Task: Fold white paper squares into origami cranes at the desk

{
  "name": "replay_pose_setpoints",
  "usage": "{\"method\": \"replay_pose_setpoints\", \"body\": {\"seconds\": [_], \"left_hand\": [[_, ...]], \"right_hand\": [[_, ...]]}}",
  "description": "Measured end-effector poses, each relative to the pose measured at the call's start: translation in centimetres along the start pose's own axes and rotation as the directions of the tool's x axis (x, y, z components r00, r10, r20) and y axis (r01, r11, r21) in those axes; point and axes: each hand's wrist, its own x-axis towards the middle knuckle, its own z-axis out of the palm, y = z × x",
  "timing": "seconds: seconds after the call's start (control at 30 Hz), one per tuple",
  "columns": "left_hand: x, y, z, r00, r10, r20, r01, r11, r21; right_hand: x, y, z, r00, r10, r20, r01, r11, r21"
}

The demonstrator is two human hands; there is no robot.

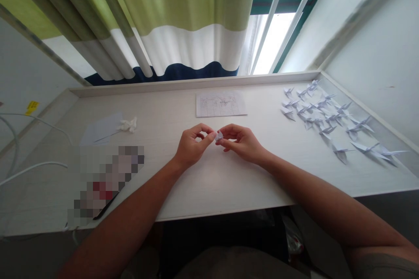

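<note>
A small folded piece of white paper is held between my two hands, over the middle of the desk. My left hand pinches its left side between thumb and forefinger. From the right, the fingers of my right hand close on its other side. My fingertips hide part of the paper, so its full folded shape does not show. To the right lie several white folded paper cranes, spread in loose rows and apart from my hands.
A printed sheet lies behind my hands. At the left are some flat white paper, a crumpled white tissue, a pixelated dark-edged object and white cables. A raised rim borders the white desk; curtains hang beyond.
</note>
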Motion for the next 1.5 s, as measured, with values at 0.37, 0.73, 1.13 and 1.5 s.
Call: {"method": "replay_pose_setpoints", "body": {"seconds": [0.37, 0.73, 1.13, 1.5], "left_hand": [[0.1, 0.0, 0.2, 0.997, 0.049, -0.066, -0.05, 0.999, -0.013], [2.3, 4.4, 4.3, 0.99, 0.129, 0.056, -0.123, 0.987, -0.107], [5.1, 4.5, 19.3, 0.872, 0.124, 0.474, -0.03, 0.979, -0.2], [6.8, 2.8, 27.1, 0.824, 0.027, 0.567, -0.019, 1.0, -0.02]], "right_hand": [[0.5, -0.8, -1.5, 0.977, 0.114, -0.177, -0.103, 0.992, 0.074], [-3.6, -6.2, -2.7, 0.962, 0.241, -0.129, -0.226, 0.967, 0.116], [-13.3, -3.2, -10.5, 0.757, 0.343, -0.556, -0.242, 0.938, 0.249], [-15.0, -2.2, -14.7, 0.601, 0.494, -0.628, -0.408, 0.866, 0.291]]}}
